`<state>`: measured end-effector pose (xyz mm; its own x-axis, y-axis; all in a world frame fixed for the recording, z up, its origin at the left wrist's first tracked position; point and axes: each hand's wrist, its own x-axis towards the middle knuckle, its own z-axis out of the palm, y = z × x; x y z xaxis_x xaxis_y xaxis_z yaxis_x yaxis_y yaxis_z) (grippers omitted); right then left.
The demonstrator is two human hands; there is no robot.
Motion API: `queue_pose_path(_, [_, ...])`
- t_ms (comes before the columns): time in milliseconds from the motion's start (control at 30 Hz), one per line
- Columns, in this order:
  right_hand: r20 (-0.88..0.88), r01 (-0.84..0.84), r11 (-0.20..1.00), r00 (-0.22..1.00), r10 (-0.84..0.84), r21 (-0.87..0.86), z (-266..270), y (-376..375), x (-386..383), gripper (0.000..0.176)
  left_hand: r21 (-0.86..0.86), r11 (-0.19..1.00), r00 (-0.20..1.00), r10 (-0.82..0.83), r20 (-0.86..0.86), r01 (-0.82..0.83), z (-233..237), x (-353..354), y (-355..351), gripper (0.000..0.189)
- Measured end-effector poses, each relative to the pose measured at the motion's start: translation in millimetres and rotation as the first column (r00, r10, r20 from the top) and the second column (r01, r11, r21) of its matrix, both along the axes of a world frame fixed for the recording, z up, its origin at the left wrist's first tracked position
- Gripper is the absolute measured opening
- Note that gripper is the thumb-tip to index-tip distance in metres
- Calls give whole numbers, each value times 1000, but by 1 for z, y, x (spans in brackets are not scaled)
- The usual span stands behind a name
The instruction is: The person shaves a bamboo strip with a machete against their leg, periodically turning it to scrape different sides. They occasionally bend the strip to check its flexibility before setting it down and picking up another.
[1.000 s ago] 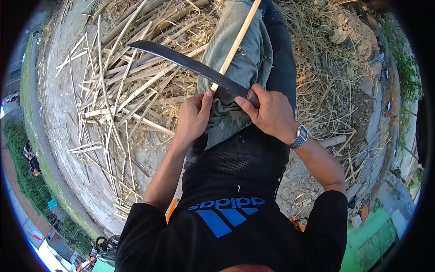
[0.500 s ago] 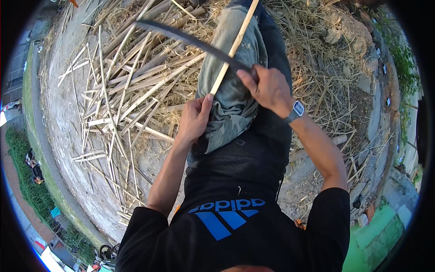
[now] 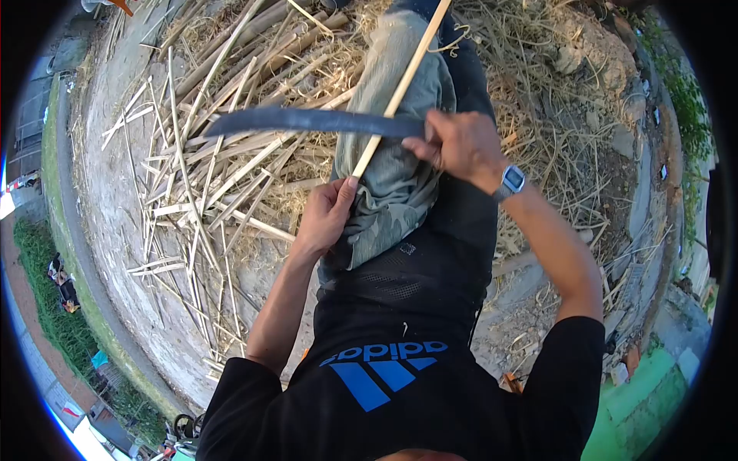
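Note:
My left hand (image 3: 329, 211) pinches the near end of a long, pale bamboo strip (image 3: 409, 73) between thumb and fingers. The strip slants up and away across my thigh, over a faded camouflage cloth (image 3: 400, 188) draped on the leg. In my right hand (image 3: 465, 150) is the handle of a machete (image 3: 307, 121), mostly hidden by the fingers. Its dark curved blade, a little blurred, points left and crosses over the strip just ahead of my left hand. A thin curled shaving (image 3: 455, 42) shows beside the strip's far part.
Many split bamboo strips (image 3: 204, 177) lie in a loose heap on the ground to the left. Thicker poles (image 3: 254, 84) lie behind them. Curly shavings (image 3: 553, 131) cover the ground on the right, beside broken rubble (image 3: 600, 69). A green surface (image 3: 638, 403) is at lower right.
The machete has swung from a slant to nearly level, its tip coming down and toward me. My left hand sits slightly lower with the strip. A curled shaving now shows by the strip's far part.

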<state>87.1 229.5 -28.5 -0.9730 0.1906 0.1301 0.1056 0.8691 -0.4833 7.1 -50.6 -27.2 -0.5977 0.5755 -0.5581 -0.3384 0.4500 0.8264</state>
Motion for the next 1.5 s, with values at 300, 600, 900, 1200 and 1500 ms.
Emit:
queue_pose_path(300, [100, 263, 965, 960, -261, -11, 31, 54, -37, 73, 20, 1000, 984, 15, 179, -19, 11, -8, 7, 43])
queue_pose_path(600, [32, 588, 779, 794, -607, 217, -8, 227, -41, 70, -3, 998, 991, -64, 115, 65, 12, -12, -36, 45])
queue_pose_path(900, [-104, 364, 892, 909, -403, -268, 29, 92, -13, 74, -248, 955, 973, -195, -121, 160, -2, -17, -133, 49])
queue_pose_path(1200, [128, 262, 942, 962, -239, -208, 12, 3, -3, 61, -313, 949, 738, -245, -629, 48, 43, 8, -24, 48])
queue_pose_path(1500, [71, 133, 990, 989, -129, -50, 19, 10, 6, 63, -178, 975, 988, -118, 97, 134, 10, -16, -31, 61])
